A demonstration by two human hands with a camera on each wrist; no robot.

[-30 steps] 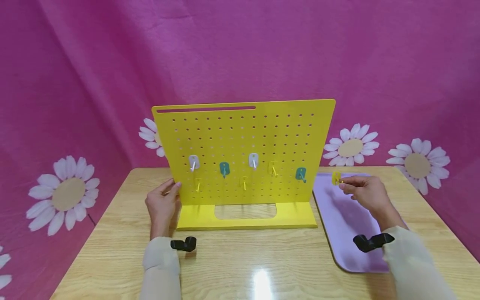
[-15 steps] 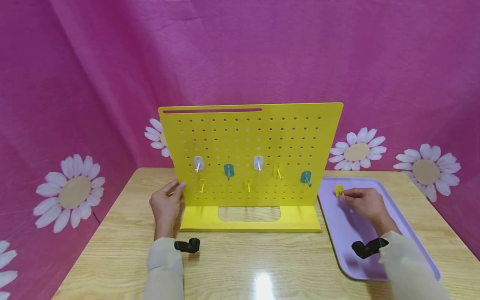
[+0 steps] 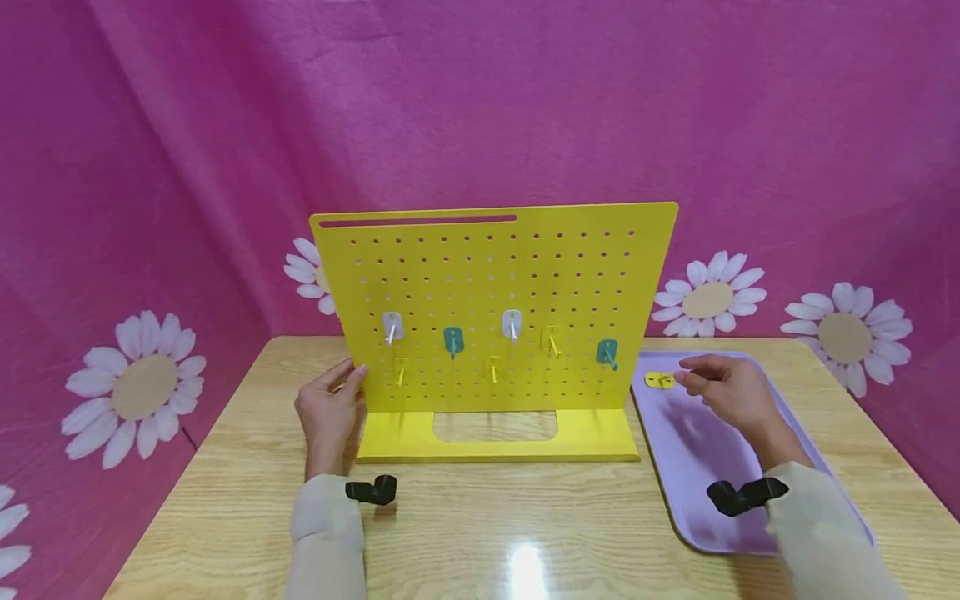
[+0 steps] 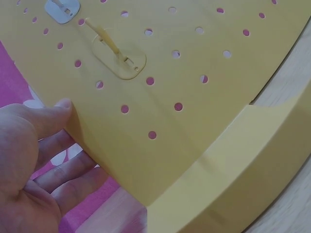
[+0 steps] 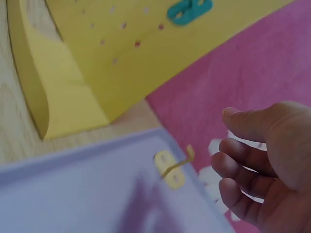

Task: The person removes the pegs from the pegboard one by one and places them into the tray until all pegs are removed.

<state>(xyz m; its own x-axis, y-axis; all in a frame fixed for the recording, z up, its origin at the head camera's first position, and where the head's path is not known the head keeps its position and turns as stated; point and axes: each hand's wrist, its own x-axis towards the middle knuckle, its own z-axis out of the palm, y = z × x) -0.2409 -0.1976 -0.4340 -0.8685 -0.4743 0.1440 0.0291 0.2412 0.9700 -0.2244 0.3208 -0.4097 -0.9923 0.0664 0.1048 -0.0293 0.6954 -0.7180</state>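
Observation:
A yellow pegboard (image 3: 585, 287) stands upright on its yellow base. My left hand (image 3: 327, 412) grips its left edge; in the left wrist view the thumb lies on the front face and the fingers go behind. Several white, teal and yellow hooks are fixed across the lower half, among them a teal hook (image 3: 607, 352) near the right edge. A loose yellow hook (image 3: 659, 381) lies in the far left corner of the purple tray (image 3: 693, 508), its peg pointing up in the right wrist view. My right hand (image 3: 738, 396) hovers beside it, apart from it, holding nothing.
The tray sits on the wooden table (image 3: 450, 525), close to the board's right end. Behind the table hangs a pink curtain (image 3: 480, 100) with large white daisies. The board's base has a cut-out in its middle.
My right hand has let go of the yellow hook, which it was pinching over the tray; the hook now lies flat there. The left hand keeps its grip on the board.

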